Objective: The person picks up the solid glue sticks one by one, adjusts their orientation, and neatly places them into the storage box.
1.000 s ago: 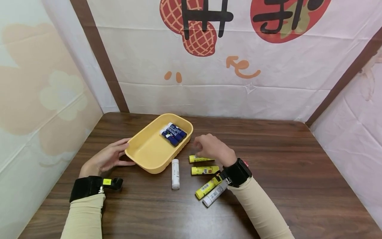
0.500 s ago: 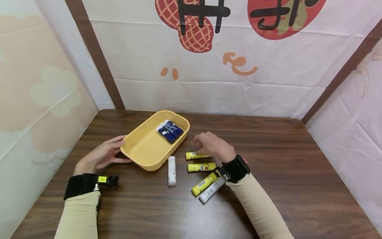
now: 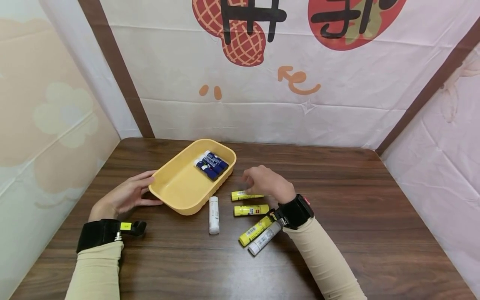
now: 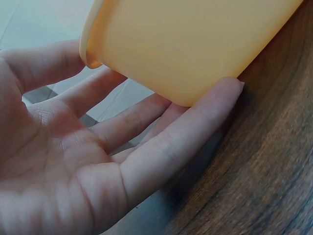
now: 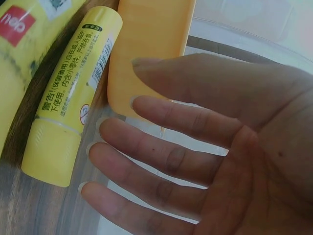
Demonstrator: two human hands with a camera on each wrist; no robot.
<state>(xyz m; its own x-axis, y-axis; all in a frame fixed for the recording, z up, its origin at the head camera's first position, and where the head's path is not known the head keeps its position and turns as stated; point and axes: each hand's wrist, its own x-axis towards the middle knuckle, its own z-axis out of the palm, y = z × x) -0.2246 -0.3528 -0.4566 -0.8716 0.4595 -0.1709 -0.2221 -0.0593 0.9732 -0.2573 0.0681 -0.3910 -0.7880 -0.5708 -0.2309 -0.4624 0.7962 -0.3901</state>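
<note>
My left hand (image 3: 129, 193) rests at the near-left end of a yellow plastic tray (image 3: 180, 187), its fairly straight fingers and thumb touching the outside. In the left wrist view, a fingertip meets the rim of the tray (image 4: 186, 44) while the thumb lies along its wall. Three blue glue sticks (image 3: 211, 164) lie side by side inside. To the tray's right, my right hand (image 3: 270, 183) hovers beside a yellow glue stick (image 3: 240, 195), partly covering it in the head view. Its loosely bent fingers hold nothing; the right wrist view shows the yellow glue stick (image 5: 73, 93) beyond the fingertips.
A second yellow glue stick (image 3: 251, 210) lies nearer me, then a third yellow glue stick (image 3: 255, 231) and a white one (image 3: 263, 239) slant beneath the right wrist strap (image 3: 296, 211). Another white glue stick (image 3: 213, 215) lies by the tray's near corner. Printed cloth (image 3: 225, 121) hangs behind the table.
The head view has shifted slightly, so everything appears a little farther left. Hands, tray and glue sticks keep about the same places relative to one another.
</note>
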